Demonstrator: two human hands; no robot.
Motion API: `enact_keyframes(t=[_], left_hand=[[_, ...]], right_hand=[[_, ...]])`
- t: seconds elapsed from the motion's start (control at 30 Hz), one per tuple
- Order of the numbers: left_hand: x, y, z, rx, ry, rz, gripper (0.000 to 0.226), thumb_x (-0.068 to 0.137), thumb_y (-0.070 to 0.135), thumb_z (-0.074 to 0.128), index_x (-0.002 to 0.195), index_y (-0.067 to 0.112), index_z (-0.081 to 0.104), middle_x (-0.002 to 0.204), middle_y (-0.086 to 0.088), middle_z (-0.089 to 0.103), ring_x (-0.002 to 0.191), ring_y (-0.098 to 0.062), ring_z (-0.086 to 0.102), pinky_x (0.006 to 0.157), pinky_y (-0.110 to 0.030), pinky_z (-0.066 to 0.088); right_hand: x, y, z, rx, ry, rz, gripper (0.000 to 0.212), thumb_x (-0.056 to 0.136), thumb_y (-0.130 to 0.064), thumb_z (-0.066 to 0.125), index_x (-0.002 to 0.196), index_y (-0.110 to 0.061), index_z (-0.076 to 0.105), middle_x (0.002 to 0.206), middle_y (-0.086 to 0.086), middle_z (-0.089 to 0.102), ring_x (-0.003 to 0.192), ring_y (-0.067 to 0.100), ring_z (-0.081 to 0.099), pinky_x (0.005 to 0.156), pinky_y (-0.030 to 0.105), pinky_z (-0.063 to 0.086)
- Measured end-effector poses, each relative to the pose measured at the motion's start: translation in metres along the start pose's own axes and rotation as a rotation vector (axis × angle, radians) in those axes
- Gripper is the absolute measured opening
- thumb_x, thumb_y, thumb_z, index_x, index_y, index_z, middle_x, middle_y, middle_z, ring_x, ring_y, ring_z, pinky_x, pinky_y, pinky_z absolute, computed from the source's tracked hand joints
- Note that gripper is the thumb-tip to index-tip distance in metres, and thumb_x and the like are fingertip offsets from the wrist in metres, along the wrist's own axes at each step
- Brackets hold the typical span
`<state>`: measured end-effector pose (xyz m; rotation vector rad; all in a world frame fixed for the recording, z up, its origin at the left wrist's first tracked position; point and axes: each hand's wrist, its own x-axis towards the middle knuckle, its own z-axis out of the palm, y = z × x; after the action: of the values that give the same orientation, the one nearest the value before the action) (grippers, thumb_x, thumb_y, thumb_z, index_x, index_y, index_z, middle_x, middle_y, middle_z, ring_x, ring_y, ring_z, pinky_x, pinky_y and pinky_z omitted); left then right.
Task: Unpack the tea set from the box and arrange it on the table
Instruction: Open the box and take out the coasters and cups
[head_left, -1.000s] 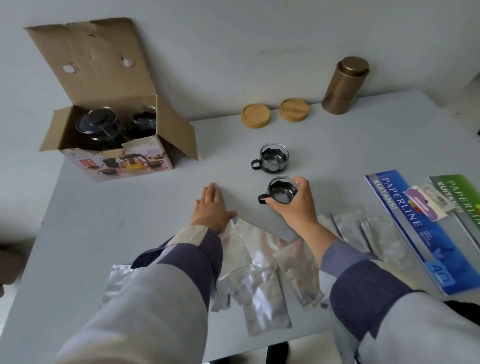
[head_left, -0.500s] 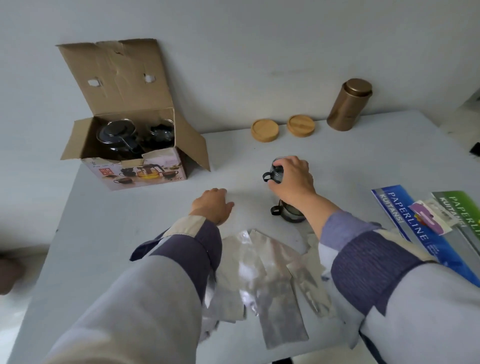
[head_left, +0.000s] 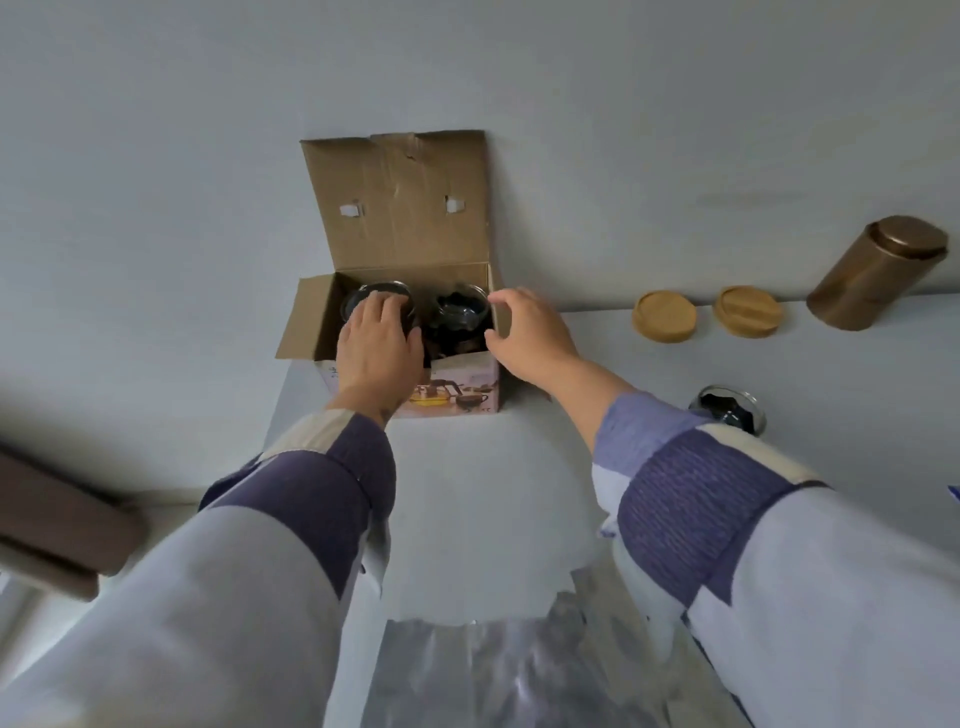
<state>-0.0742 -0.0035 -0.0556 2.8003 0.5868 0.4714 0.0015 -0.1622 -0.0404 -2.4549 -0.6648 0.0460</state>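
The open cardboard box (head_left: 462, 387) stands at the table's far left corner against the wall, its lid flap up. Inside on the left is the dark glass teapot (head_left: 357, 300); my left hand (head_left: 376, 348) lies over its lid with the fingers curled around it. A glass cup (head_left: 462, 312) with a dark holder sits in the right half of the box. My right hand (head_left: 524, 332) hovers at the box's right wall beside that cup, thumb and fingers apart, holding nothing. One unpacked cup (head_left: 727, 410) stands on the table, partly hidden behind my right sleeve.
Two round wooden coasters (head_left: 664, 316) (head_left: 748, 310) and a bronze canister (head_left: 878, 273) line the wall on the right. Silver foil pouches (head_left: 493, 670) lie at the near edge. A brown object (head_left: 57, 525) sits beyond the table's left edge.
My right hand has let go of the cup on the table and both hands have reached to the box; the left one now covers the teapot. The view has swung left and up.
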Motion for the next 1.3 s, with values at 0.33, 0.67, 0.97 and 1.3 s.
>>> enact_keyframes(t=[0.33,0.67,0.97,1.3], left_hand=[[0.008,-0.028,0.027,0.211,-0.144,0.022,0.059,0.102,0.04,0.009,0.153,0.012,0.001,0.162,-0.004,-0.002,0.148,-0.019,-0.006,0.121,-0.036,0.003],[0.008,-0.029,0.032,0.262,-0.153,0.032,0.06,0.101,0.041,0.004,0.152,0.011,-0.004,0.161,-0.005,-0.007,0.148,-0.02,-0.01,0.12,-0.036,0.0],[0.008,-0.027,0.03,0.276,-0.181,0.034,0.061,0.1,0.042,0.003,0.152,0.01,-0.005,0.161,-0.006,-0.008,0.148,-0.02,-0.011,0.121,-0.037,0.0],[0.012,-0.023,0.017,0.251,-0.265,0.018,0.06,0.102,0.042,0.01,0.153,0.01,-0.001,0.162,-0.006,-0.005,0.148,-0.02,-0.009,0.121,-0.038,0.001]], right_hand=[[0.058,-0.021,0.04,-0.451,-0.065,0.051,0.071,0.075,-0.05,0.068,0.13,-0.014,0.043,0.131,0.006,0.051,0.123,0.029,0.035,0.092,0.038,0.036],[0.078,-0.021,0.054,-0.584,0.028,0.049,0.073,0.07,-0.063,0.067,0.119,-0.011,0.053,0.119,0.006,0.06,0.12,0.026,0.038,0.093,0.038,0.03],[0.071,-0.023,0.044,-0.395,0.082,0.098,0.081,0.063,-0.051,0.077,0.129,-0.016,0.045,0.132,0.004,0.042,0.121,0.027,0.038,0.094,0.039,0.031],[0.043,-0.022,0.003,0.099,0.171,0.142,0.084,0.064,-0.027,0.085,0.131,-0.009,0.038,0.133,0.01,0.029,0.113,0.025,0.05,0.091,0.029,0.048]])
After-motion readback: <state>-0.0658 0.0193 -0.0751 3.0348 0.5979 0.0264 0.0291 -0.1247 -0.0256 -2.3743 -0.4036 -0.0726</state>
